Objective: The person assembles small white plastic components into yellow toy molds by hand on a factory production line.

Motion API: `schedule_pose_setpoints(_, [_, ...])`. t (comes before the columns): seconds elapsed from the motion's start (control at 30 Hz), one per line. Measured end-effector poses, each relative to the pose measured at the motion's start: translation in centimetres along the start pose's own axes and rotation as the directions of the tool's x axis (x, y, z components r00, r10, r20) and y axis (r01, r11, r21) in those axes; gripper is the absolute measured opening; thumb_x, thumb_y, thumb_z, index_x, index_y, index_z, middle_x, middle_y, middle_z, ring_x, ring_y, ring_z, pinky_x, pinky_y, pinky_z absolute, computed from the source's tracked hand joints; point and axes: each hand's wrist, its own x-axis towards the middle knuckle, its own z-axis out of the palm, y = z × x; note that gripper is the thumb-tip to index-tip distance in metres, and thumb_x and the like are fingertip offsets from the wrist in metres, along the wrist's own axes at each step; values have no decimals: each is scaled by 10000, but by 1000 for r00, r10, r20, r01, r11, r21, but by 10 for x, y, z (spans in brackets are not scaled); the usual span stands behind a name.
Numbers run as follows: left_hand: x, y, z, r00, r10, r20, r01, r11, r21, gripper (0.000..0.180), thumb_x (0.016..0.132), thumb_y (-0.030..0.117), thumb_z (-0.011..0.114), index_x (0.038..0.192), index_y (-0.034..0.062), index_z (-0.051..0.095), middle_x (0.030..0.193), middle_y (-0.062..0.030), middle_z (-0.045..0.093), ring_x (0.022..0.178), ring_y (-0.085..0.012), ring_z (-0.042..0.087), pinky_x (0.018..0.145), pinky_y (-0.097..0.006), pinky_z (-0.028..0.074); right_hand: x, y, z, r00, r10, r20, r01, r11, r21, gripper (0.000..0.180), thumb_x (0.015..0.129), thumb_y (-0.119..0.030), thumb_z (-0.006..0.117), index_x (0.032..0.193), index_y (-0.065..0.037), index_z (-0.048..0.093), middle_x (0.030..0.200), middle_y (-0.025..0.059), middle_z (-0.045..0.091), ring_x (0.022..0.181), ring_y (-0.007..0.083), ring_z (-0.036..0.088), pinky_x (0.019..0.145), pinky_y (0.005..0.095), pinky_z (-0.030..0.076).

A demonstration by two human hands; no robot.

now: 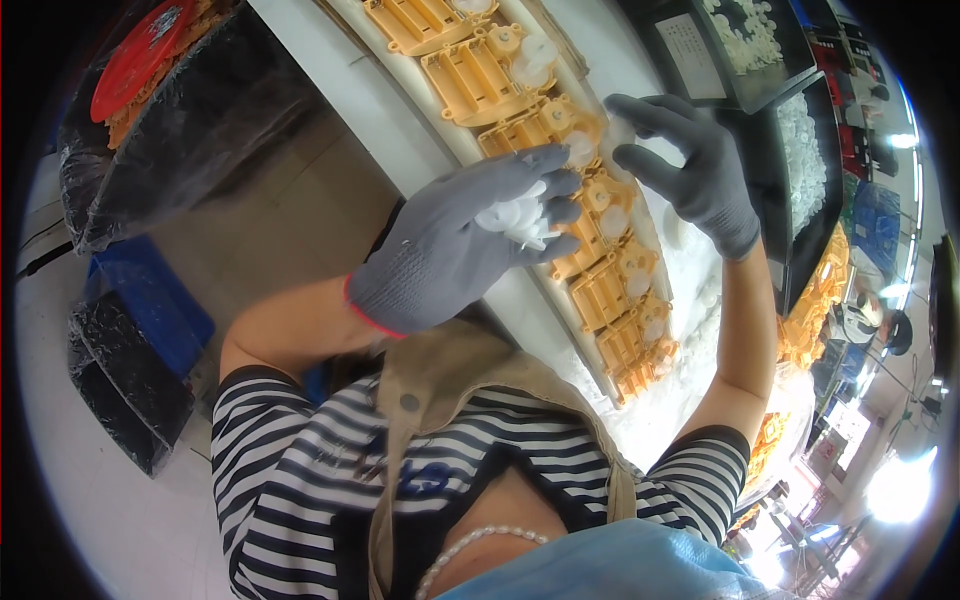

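My left hand (470,235), in a grey knit glove with a red cuff edge, is cupped palm up around several small white plastic parts (520,215), some round and some with thin stems. To its right, my right hand (690,165), gloved in grey, has its thumb and forefinger bent toward each other on a pale, translucent round part (621,131), which is blurred. Below both hands runs a row of yellow-orange plastic housings (600,295). Several of them carry a whitish round piece (614,221). My left fingers hide part of the row.
The housings lie along a pale bench strip (345,85). Right of them stand black bins of white parts (803,165). Yellow-orange parts (822,285) are heaped beyond. Left are a black-wrapped container (215,130), a red round lid (140,60) and a blue bin (155,300).
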Motion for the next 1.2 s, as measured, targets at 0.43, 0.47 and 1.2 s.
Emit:
schedule_pose_setpoints(0.43, [3,-5,-2,997,33,-63,-35,999,-27,485,999,276,416,1403,8,415,1334,-110,520,1237,-245,501,1078,-457,382,23,16,9,937,-329,116,342,931,-127,342,811,-106,710,1146,-61,656,976,128,689,870,315,650,770,379,532])
schedule_pose_setpoints(0.47, [4,-6,-2,997,45,-67,-46,999,-18,485,1000,275,416,1402,3,415,1327,-112,524,1236,-246,502,1078,-457,382,24,14,8,933,-340,120,355,924,-144,338,809,-107,711,1139,-58,658,972,129,688,878,318,647,775,383,530])
schedule_pose_setpoints(1.2, [16,-2,25,989,147,27,-150,971,189,505,1029,306,378,1382,-54,393,1312,-203,503,1213,-291,514,1074,-482,407,-39,-52,17,884,-422,-200,362,891,-275,302,717,-98,739,1011,-118,674,1018,41,675,843,240,649,698,340,526])
